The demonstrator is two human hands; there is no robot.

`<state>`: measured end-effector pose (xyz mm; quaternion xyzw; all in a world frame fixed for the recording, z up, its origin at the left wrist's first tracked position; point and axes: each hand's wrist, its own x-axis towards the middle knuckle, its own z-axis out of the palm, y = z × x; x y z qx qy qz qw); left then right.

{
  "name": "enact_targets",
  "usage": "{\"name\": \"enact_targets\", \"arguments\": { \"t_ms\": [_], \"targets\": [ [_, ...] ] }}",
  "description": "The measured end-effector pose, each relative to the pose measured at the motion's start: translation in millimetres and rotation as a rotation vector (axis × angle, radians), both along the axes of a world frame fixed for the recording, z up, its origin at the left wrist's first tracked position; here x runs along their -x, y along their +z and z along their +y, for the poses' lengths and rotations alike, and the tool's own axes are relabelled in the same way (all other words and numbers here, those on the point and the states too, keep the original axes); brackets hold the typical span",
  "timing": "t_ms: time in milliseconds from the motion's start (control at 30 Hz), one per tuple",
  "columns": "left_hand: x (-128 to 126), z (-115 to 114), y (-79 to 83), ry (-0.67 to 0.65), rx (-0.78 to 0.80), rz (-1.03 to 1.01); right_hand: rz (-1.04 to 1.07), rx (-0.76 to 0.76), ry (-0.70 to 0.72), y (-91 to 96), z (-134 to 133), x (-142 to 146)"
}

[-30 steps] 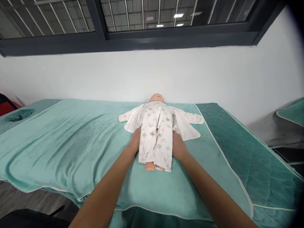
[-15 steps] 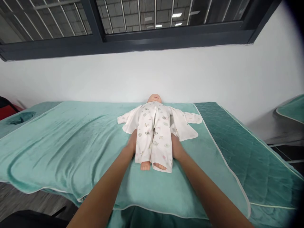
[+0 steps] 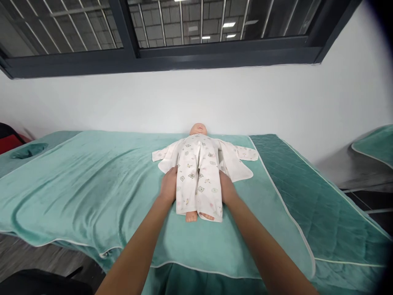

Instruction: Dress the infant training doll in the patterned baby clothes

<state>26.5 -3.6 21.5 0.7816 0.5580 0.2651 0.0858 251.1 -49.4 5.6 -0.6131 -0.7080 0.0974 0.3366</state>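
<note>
A baby doll [image 3: 198,129] lies on its back on the green blanket, its head toward the wall and its feet [image 3: 191,216] toward me. It has on white printed trousers [image 3: 208,180] and a white jacket [image 3: 240,169], spread wide with both sleeves out to the sides. My left hand [image 3: 168,184] is against the left side of the trousers, and my right hand [image 3: 227,187] is against the right side at about the same height. On both hands the fingers go out of sight behind the cloth, so their grip is hidden.
The green blanket [image 3: 101,180] covers a bed, with a darker quilted cover [image 3: 294,180] at the right. Behind stand a white wall [image 3: 153,98] and a dark window frame [image 3: 227,53]. A black object [image 3: 43,282] is at the lower left, a red and black one [image 3: 9,139] farther back.
My left hand has shifted slightly left and shows more of its back beside the trousers. The trouser legs lie a little straighter. The camera view has moved slightly.
</note>
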Motion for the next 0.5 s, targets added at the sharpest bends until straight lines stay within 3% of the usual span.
{"name": "enact_targets", "arguments": {
  "t_ms": [133,200,333,500],
  "targets": [
    [3,-15,-0.9,0.033,-0.056,0.284,-0.13,-0.016,-0.096,-1.3,-5,-4],
    [5,-20,-1.1,0.042,-0.073,0.332,-0.198,-0.011,-0.109,-1.5,-9,-5],
    [10,-22,-4.3,-0.025,-0.105,0.233,-0.189,-0.02,-0.091,-3.8,-17,-7],
    [25,-6,-11.2,-0.058,-0.077,0.053,0.07,-0.115,-0.168,-10.2,-12,-36]
  ]
}}
